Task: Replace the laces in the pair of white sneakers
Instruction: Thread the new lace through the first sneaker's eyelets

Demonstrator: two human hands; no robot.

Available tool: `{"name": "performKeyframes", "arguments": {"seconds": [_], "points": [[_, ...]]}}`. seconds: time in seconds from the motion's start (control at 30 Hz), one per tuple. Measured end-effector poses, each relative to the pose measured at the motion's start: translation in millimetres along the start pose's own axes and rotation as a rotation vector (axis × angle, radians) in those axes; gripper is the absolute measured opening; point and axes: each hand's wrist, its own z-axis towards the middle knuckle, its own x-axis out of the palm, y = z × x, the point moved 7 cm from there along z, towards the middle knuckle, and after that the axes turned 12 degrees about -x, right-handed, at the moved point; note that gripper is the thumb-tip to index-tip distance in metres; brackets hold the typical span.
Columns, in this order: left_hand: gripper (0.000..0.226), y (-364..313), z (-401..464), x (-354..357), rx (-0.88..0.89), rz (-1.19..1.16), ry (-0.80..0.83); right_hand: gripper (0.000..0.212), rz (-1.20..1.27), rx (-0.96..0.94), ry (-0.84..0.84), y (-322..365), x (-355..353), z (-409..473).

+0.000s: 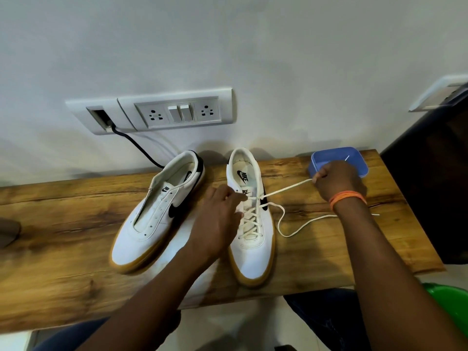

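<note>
We steady the right sneaker [253,239] on the counter [63,224] with our left hand [217,219] pinching near the top eyelets, while our right hand [338,179] grips the lace [286,190], drawn taut toward two o'clock to seat the crossings; the unlaced sneaker [157,216] waits at nine o'clock.

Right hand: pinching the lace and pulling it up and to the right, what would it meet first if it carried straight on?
Probably the blue plastic container just beyond the right hand, which pinches the lace taut from the right sneaker. The hand already overlaps the container's near edge, though height is unclear.
</note>
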Motion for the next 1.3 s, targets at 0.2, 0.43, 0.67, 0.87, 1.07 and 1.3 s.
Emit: {"name": "performKeyframes", "arguments": {"seconds": [0.2,0.43,0.67,0.87,1.07,1.3], "points": [[0.068,3,-56,11,0.144,0.084,0.261,0.044,0.143,-0.347,0.236,64,21,-28],[0.077,7,-61,47,0.070,0.308,0.509,0.014,0.397,-0.346,0.339,93,55,-54],[0.066,-2,-43,39,0.074,0.400,0.519,0.014,-0.019,-0.206,0.197,41,25,-9],[0.062,0,-41,33,0.102,0.366,0.507,0.017,0.397,-0.255,0.314,60,37,-39],[0.058,-1,-41,31,0.095,0.317,0.506,0.011,0.313,-0.367,0.413,87,63,-53],[0.050,3,-37,30,0.059,0.256,0.529,0.016,0.367,-0.211,0.234,42,18,-23]]}}
